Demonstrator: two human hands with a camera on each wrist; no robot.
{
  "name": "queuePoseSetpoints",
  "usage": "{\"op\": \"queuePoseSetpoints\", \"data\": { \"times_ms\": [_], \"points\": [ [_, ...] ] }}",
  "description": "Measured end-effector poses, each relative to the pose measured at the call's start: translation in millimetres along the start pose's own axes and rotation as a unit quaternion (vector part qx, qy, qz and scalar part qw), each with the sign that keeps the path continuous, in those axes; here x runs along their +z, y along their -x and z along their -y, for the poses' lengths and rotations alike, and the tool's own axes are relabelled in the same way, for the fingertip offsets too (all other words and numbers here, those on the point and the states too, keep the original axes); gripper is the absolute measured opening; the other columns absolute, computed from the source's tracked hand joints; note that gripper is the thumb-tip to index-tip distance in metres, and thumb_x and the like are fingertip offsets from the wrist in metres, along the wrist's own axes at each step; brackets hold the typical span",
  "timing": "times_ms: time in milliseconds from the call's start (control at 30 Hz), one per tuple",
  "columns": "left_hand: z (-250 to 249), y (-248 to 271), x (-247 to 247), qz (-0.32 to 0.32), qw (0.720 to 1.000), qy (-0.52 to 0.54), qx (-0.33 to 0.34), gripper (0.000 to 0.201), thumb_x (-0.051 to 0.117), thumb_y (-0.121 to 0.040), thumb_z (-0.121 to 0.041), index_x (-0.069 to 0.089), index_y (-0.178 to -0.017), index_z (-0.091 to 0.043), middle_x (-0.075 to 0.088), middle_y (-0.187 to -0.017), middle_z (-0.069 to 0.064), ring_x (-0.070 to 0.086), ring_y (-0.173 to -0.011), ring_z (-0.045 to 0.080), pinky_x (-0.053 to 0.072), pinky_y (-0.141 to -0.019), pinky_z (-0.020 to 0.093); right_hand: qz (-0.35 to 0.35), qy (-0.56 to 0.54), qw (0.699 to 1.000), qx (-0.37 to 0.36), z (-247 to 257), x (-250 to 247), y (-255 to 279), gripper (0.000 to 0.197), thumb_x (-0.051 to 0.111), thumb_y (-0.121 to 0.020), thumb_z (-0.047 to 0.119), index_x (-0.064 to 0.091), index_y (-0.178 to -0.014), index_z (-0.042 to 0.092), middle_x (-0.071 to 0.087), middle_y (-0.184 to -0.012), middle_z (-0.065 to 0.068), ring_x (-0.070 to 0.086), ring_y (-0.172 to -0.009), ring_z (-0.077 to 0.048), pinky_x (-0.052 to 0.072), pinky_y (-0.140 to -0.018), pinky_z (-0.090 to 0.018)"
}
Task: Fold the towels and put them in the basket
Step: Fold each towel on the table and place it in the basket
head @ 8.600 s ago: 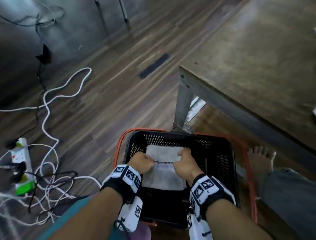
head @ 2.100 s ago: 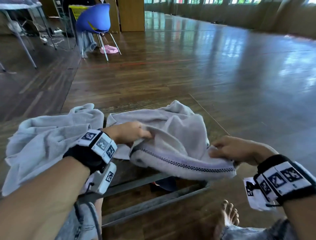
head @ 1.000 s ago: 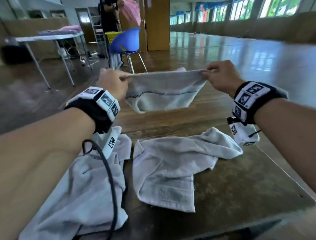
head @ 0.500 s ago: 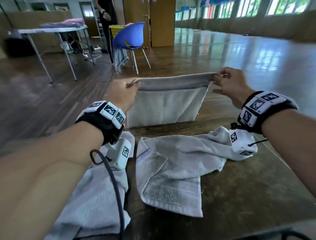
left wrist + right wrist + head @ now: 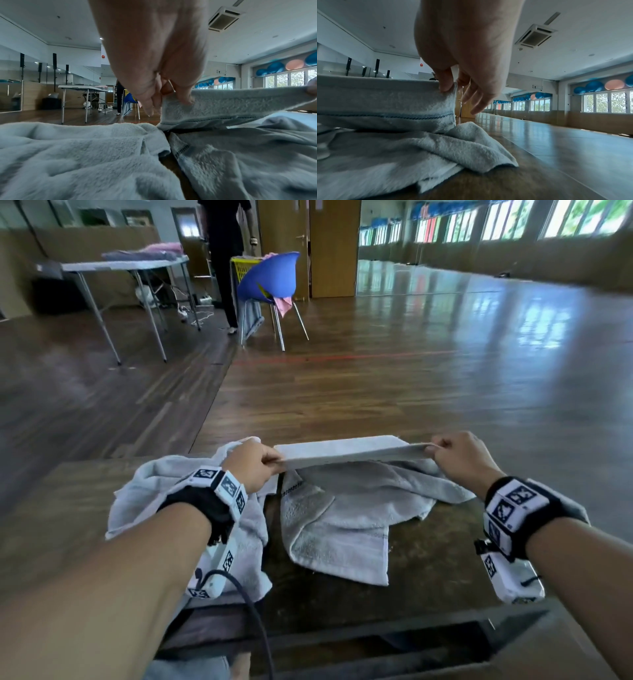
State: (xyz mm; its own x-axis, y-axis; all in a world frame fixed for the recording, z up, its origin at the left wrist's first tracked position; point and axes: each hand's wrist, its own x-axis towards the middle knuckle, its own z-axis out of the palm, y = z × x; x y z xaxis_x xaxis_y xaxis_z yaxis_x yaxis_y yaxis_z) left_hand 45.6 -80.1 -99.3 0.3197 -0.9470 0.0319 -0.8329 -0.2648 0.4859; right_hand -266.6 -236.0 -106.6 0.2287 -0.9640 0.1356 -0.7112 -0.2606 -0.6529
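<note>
a person's left hand [image 5: 252,463] and right hand [image 5: 460,454] stretch a grey towel [image 5: 346,453] taut just above a dark wooden bench [image 5: 428,570], the fingers [image 5: 184,97] of each hand pinching one end of it. two more towels lie crumpled beneath: one [image 5: 337,518] under the held strip, another [image 5: 150,498] below the left wrist. no basket is in view. the likely risk: lowered as it is, the held towel could land on the crumpled heap rather than bare bench, spoiling the fold, or a thin pinch could slip and drop an end. no brand or readable writing shows; the wristbands [image 5: 513,508] carry only black-and-white square markers.
</note>
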Motion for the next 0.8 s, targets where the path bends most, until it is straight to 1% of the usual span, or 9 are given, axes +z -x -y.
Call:
{"op": "queuePoseSetpoints", "data": {
  "times_ms": [67, 167, 233, 333, 433, 567, 667, 733, 800],
  "points": [
    [-3, 14, -4, -0.006, 1.0, 0.016, 0.007, 0.015, 0.063, -0.096, -0.018, 0.077, -0.097, -0.012, 0.061, -0.121, 0.025, 0.064, -0.088, 0.032, 0.045, -0.074, 0.025, -0.013, -0.025, 1.0, -0.011, -1, -7, 19, 0.023, 0.065, -0.093, 0.023, 0.067, -0.071, 0.018, 0.065, -0.074, 0.004, 0.059, -0.077, -0.02, 0.042, -0.067, -0.033],
    [-12, 35, -14, -0.039, 0.999, 0.029, 0.023, 0.013, 0.068, -0.093, -0.013, 0.078, -0.1, -0.009, 0.067, -0.097, 0.009, 0.064, -0.086, 0.028, 0.053, -0.088, 0.041, -0.019, -0.03, 0.999, -0.033, -2, -24, 43, 0.025, 0.064, -0.095, 0.023, 0.059, -0.07, 0.021, 0.058, -0.07, 0.004, 0.052, -0.068, -0.015, 0.038, -0.059, -0.031],
    [-18, 48, -23, -0.074, 0.995, 0.059, 0.024, 0.013, 0.071, -0.09, -0.017, 0.079, -0.097, -0.01, 0.074, -0.087, 0.003, 0.069, -0.079, 0.024, 0.056, -0.076, 0.033, -0.028, -0.019, 0.999, -0.037, -4, -39, 56, 0.024, 0.063, -0.096, 0.022, 0.058, -0.072, 0.019, 0.06, -0.074, 0.001, 0.053, -0.072, -0.02, 0.037, -0.06, -0.032],
    [-26, 64, -32, -0.121, 0.988, 0.092, 0.015, 0.014, 0.073, -0.089, -0.028, 0.078, -0.087, -0.015, 0.072, -0.071, -0.002, 0.059, -0.056, 0.01, 0.045, -0.053, 0.022, -0.047, -0.028, 0.998, -0.044, -4, -58, 71, 0.023, 0.063, -0.096, 0.023, 0.058, -0.075, 0.016, 0.063, -0.078, -0.004, 0.056, -0.079, -0.027, 0.037, -0.063, -0.033],
    [-33, 78, -36, -0.124, 0.983, 0.138, 0.008, 0.017, 0.07, -0.09, -0.031, 0.072, -0.078, -0.02, 0.06, -0.058, -0.007, 0.049, -0.049, 0.006, 0.034, -0.049, 0.018, -0.045, -0.017, 0.997, -0.063, 0, -74, 87, 0.027, 0.061, -0.098, 0.024, 0.055, -0.072, 0.02, 0.06, -0.072, -0.001, 0.053, -0.072, -0.023, 0.036, -0.059, -0.027],
    [-39, 93, -46, -0.063, 0.986, 0.152, -0.011, 0.021, 0.068, -0.093, -0.027, 0.069, -0.077, -0.014, 0.07, -0.074, 0.005, 0.07, -0.067, 0.022, 0.054, -0.058, 0.025, 0.021, 0.026, 0.996, -0.082, 9, -97, 103, 0.023, 0.055, -0.102, 0.026, 0.062, -0.08, 0.024, 0.068, -0.083, -0.002, 0.063, -0.077, -0.022, 0.04, -0.061, -0.026],
    [-46, 104, -59, 0.016, 0.988, 0.152, -0.038, 0.02, 0.069, -0.093, -0.024, 0.07, -0.084, -0.006, 0.072, -0.08, 0.011, 0.073, -0.07, 0.03, 0.062, -0.067, 0.034, 0.106, 0.014, 0.992, -0.072, 16, -117, 112, 0.023, 0.056, -0.103, 0.024, 0.066, -0.083, 0.022, 0.07, -0.081, -0.006, 0.07, -0.065, -0.019, 0.05, -0.054, -0.026],
    [-49, 112, -67, 0.092, 0.975, 0.192, -0.059, 0.023, 0.069, -0.092, -0.019, 0.069, -0.096, 0.003, 0.068, -0.087, 0.014, 0.071, -0.071, 0.035, 0.063, -0.065, 0.04, 0.19, -0.002, 0.981, -0.038, 15, -128, 118, 0.021, 0.055, -0.103, 0.024, 0.067, -0.087, 0.018, 0.07, -0.078, -0.009, 0.069, -0.063, -0.02, 0.056, -0.058, -0.03],
    [-51, 122, -76, 0.189, 0.946, 0.252, -0.08, 0.023, 0.068, -0.091, -0.015, 0.067, -0.094, 0.007, 0.068, -0.087, 0.019, 0.071, -0.073, 0.034, 0.062, -0.061, 0.036, 0.298, -0.011, 0.954, -0.005, 11, -139, 121, 0.021, 0.056, -0.102, 0.028, 0.069, -0.092, 0.016, 0.071, -0.075, -0.006, 0.068, -0.065, -0.019, 0.056, -0.061, -0.03]
  ]
}}
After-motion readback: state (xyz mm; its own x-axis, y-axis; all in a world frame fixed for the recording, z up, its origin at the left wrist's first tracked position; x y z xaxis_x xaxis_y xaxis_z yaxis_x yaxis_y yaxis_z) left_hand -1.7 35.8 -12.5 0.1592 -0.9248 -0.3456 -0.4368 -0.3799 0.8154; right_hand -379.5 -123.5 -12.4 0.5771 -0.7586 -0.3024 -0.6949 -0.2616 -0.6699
